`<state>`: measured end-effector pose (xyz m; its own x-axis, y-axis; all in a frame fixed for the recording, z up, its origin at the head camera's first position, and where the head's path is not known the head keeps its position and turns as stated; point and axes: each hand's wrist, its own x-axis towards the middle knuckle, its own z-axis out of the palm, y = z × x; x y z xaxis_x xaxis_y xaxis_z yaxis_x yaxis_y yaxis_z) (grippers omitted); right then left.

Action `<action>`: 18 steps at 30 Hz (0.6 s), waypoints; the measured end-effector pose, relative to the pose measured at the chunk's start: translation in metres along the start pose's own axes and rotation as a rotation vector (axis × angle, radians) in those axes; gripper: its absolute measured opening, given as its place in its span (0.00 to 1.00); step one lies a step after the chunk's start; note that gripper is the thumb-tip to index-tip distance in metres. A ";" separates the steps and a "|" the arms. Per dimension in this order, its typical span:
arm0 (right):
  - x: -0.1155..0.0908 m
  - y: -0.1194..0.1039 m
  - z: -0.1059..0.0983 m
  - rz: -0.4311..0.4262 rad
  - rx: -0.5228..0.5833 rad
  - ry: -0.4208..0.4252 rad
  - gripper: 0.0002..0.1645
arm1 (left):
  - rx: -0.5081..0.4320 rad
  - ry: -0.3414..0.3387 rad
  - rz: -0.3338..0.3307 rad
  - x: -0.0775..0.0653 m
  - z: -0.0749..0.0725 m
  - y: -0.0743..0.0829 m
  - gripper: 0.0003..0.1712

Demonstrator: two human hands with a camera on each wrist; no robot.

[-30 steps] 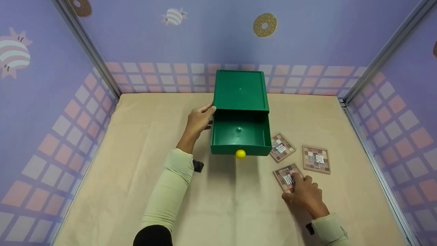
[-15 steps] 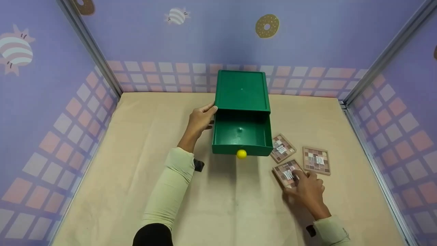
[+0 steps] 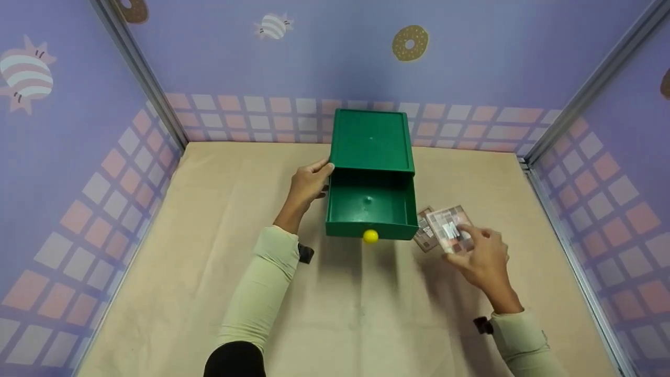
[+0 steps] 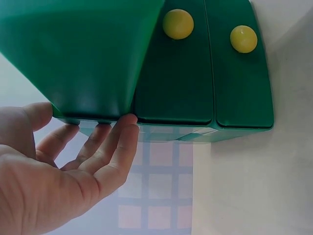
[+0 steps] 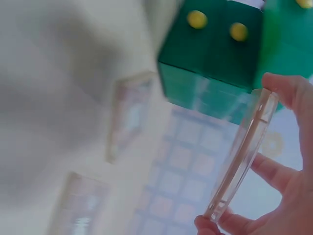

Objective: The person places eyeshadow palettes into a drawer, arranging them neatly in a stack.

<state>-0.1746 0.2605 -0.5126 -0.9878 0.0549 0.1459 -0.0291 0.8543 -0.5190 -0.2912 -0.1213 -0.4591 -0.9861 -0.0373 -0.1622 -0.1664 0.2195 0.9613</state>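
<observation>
My right hand (image 3: 484, 256) pinches an eyeshadow palette (image 3: 445, 225), a flat square case with a grid of brown and pink pans, raised off the table. In the right wrist view the palette (image 5: 242, 152) appears edge-on between thumb and fingertips. A green drawer cabinet (image 3: 371, 139) stands at the back with its top drawer (image 3: 366, 204) pulled out; nothing lies inside. My left hand (image 3: 309, 183) touches the cabinet's left side near the front, its fingertips (image 4: 128, 120) along the side wall. A yellow ball knob (image 3: 370, 236) sits on the drawer front.
Another palette (image 3: 425, 238) lies on the table beside the drawer, partly covered by the held one. Right wrist view shows a further palette (image 5: 80, 205) on the table. Two lower drawers with yellow knobs (image 4: 243, 39) are closed. Patterned walls (image 3: 282, 63) enclose the table.
My right hand has lifted the nearest palette off the table and carried it up and forward, over the other palettes. The left hand and cabinet stay put.
</observation>
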 end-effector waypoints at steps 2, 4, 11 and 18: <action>0.007 -0.007 -0.008 -0.022 0.030 0.025 0.43 | -0.001 0.004 0.002 0.000 0.000 0.000 0.28; 0.014 -0.015 -0.016 -0.051 0.061 0.036 0.42 | -0.005 0.008 0.002 0.000 0.000 0.000 0.27; 0.038 -0.044 -0.036 -0.189 0.141 -0.021 0.43 | 0.004 0.013 0.003 0.000 0.001 -0.002 0.27; 0.061 -0.078 -0.040 -0.324 0.094 -0.194 0.43 | 0.015 0.005 0.003 0.001 0.001 -0.001 0.28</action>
<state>-0.2264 0.2179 -0.4291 -0.9355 -0.3160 0.1577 -0.3491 0.7596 -0.5487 -0.2917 -0.1207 -0.4608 -0.9865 -0.0414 -0.1585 -0.1638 0.2345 0.9582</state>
